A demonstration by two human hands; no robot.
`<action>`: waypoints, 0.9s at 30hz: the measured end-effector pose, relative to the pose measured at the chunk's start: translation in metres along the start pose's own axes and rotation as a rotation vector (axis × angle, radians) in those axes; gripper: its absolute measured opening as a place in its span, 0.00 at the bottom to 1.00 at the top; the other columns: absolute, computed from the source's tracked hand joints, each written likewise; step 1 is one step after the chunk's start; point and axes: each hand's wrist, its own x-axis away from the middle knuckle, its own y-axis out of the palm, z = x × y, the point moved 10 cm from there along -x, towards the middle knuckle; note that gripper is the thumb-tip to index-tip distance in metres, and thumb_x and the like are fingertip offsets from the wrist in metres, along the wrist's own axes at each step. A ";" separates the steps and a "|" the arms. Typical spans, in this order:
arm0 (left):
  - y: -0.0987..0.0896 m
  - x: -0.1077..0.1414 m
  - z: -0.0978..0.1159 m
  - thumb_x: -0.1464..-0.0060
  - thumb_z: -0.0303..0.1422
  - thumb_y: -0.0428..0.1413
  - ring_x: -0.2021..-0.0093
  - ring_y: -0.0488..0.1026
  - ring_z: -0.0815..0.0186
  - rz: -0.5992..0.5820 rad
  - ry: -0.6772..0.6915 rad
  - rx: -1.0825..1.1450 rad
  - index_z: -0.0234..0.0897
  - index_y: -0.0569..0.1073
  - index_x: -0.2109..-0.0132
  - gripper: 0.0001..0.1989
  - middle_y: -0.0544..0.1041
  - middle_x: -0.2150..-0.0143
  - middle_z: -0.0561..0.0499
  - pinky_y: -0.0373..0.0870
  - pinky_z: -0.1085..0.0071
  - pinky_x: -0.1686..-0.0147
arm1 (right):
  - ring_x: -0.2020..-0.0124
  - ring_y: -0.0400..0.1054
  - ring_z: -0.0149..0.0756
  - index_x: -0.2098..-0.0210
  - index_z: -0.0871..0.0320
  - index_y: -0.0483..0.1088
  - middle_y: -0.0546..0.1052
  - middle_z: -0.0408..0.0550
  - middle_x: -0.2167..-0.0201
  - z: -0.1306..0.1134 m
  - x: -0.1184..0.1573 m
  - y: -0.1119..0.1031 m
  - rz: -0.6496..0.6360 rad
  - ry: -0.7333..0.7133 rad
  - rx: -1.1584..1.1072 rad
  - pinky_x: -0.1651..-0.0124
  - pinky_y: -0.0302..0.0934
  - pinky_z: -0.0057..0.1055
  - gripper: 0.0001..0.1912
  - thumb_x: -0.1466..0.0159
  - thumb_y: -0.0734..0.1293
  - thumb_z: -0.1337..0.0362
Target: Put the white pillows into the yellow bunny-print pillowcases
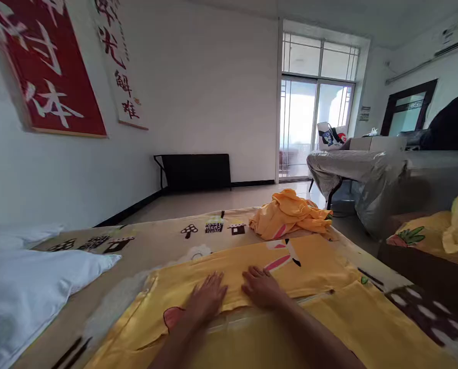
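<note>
A yellow printed cloth [309, 261], with a pink-and-white figure on it, lies folded over in wide layers on the bed. My left hand [209, 294] rests palm down on its upper layer, fingers stretched out. To its right, my right hand [262, 287] also presses flat on the same cloth, just below the pink-and-white print. Neither hand grips anything. Beyond the far right part of the folded cloth sits a crumpled heap of orange-yellow fabric [290, 212]. Bare forearms cover part of the near layers.
White pillows [40, 287] lie at the left on the beige patterned bed sheet [167, 238]. More yellow fabric [424, 233] sits on a brown surface at the right. Behind it stands a table under a plastic cover [348, 161]. A black folded panel [196, 171] leans by the wall.
</note>
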 end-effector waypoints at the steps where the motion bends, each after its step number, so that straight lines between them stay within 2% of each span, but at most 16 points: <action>1: 0.002 0.001 -0.016 0.40 0.43 0.34 0.32 0.46 0.60 0.033 0.045 -0.043 0.36 0.53 0.34 0.30 0.50 0.31 0.49 0.46 0.54 0.36 | 0.38 0.53 0.40 0.42 0.54 0.60 0.63 0.53 0.39 0.009 0.004 -0.004 -0.008 -0.006 0.002 0.39 0.46 0.42 0.24 0.34 0.52 0.53; 3: 0.006 0.004 -0.052 0.40 0.40 0.37 0.32 0.47 0.58 0.086 0.096 -0.121 0.38 0.59 0.36 0.28 0.52 0.32 0.48 0.47 0.55 0.37 | 0.36 0.50 0.40 0.40 0.53 0.59 0.60 0.51 0.37 0.032 0.014 -0.011 -0.033 0.016 0.011 0.38 0.43 0.41 0.25 0.33 0.50 0.52; 5: 0.010 0.012 -0.086 0.41 0.36 0.40 0.33 0.48 0.57 0.127 0.153 -0.223 0.39 0.65 0.39 0.25 0.53 0.33 0.48 0.47 0.56 0.36 | 0.34 0.47 0.39 0.38 0.54 0.56 0.56 0.51 0.35 0.066 0.030 -0.019 -0.082 0.090 0.027 0.36 0.40 0.41 0.28 0.33 0.49 0.50; 9: 0.010 0.032 -0.153 0.42 0.35 0.40 0.33 0.49 0.57 0.119 0.054 -0.302 0.44 0.64 0.39 0.25 0.54 0.33 0.51 0.49 0.54 0.37 | 0.32 0.40 0.37 0.34 0.54 0.49 0.49 0.49 0.33 0.147 0.081 -0.045 -0.148 0.310 0.096 0.34 0.34 0.42 0.33 0.34 0.45 0.46; 11: 0.007 0.042 -0.168 0.42 0.36 0.40 0.33 0.49 0.57 0.110 0.016 -0.285 0.46 0.62 0.38 0.25 0.54 0.33 0.53 0.49 0.53 0.37 | 0.32 0.38 0.38 0.34 0.53 0.49 0.48 0.47 0.32 0.181 0.108 -0.063 -0.129 0.387 0.178 0.34 0.31 0.44 0.33 0.34 0.45 0.46; 13: 0.005 0.049 -0.173 0.42 0.37 0.40 0.33 0.49 0.59 0.108 -0.003 -0.251 0.45 0.62 0.39 0.25 0.54 0.33 0.53 0.49 0.55 0.37 | 0.32 0.38 0.39 0.34 0.52 0.50 0.47 0.47 0.32 0.206 0.131 -0.079 -0.109 0.439 0.259 0.34 0.31 0.46 0.33 0.35 0.46 0.46; 16: 0.003 0.055 -0.175 0.42 0.36 0.40 0.33 0.48 0.59 0.112 -0.059 -0.214 0.43 0.62 0.38 0.26 0.55 0.33 0.52 0.49 0.53 0.37 | 0.32 0.39 0.40 0.35 0.54 0.50 0.48 0.48 0.33 0.225 0.152 -0.091 -0.094 0.463 0.331 0.35 0.35 0.47 0.33 0.35 0.47 0.47; 19: -0.005 0.059 -0.178 0.40 0.35 0.35 0.33 0.49 0.58 0.116 -0.209 -0.193 0.42 0.57 0.36 0.26 0.53 0.32 0.50 0.45 0.46 0.38 | 0.33 0.42 0.43 0.36 0.58 0.54 0.51 0.54 0.34 0.223 0.153 -0.100 -0.050 0.496 0.438 0.36 0.36 0.49 0.29 0.34 0.49 0.55; 21: -0.018 0.058 -0.163 0.40 0.33 0.33 0.33 0.49 0.57 0.129 -0.264 -0.184 0.40 0.53 0.34 0.27 0.52 0.32 0.48 0.44 0.42 0.39 | 0.34 0.45 0.47 0.39 0.64 0.59 0.53 0.61 0.35 0.205 0.139 -0.108 0.019 0.508 0.505 0.36 0.37 0.49 0.27 0.35 0.50 0.64; 24: -0.040 0.043 -0.103 0.42 0.32 0.37 0.32 0.47 0.57 0.139 -0.187 -0.083 0.38 0.46 0.33 0.30 0.51 0.31 0.47 0.49 0.45 0.39 | 0.35 0.49 0.49 0.41 0.70 0.61 0.55 0.66 0.37 0.148 0.091 -0.099 0.076 0.374 0.368 0.37 0.41 0.49 0.26 0.37 0.50 0.70; 25: -0.042 0.034 -0.078 0.42 0.33 0.38 0.32 0.47 0.57 0.122 -0.146 -0.017 0.37 0.44 0.32 0.31 0.50 0.31 0.46 0.50 0.48 0.39 | 0.35 0.49 0.49 0.41 0.70 0.60 0.55 0.66 0.37 0.122 0.070 -0.087 0.055 0.290 0.260 0.38 0.42 0.48 0.26 0.36 0.50 0.68; 27: -0.039 0.014 -0.030 0.43 0.37 0.39 0.32 0.44 0.56 0.070 -0.085 0.076 0.39 0.41 0.32 0.33 0.46 0.30 0.47 0.52 0.45 0.41 | 0.35 0.49 0.43 0.40 0.64 0.60 0.58 0.59 0.37 0.074 0.031 -0.060 0.006 0.171 0.173 0.37 0.44 0.42 0.26 0.36 0.52 0.64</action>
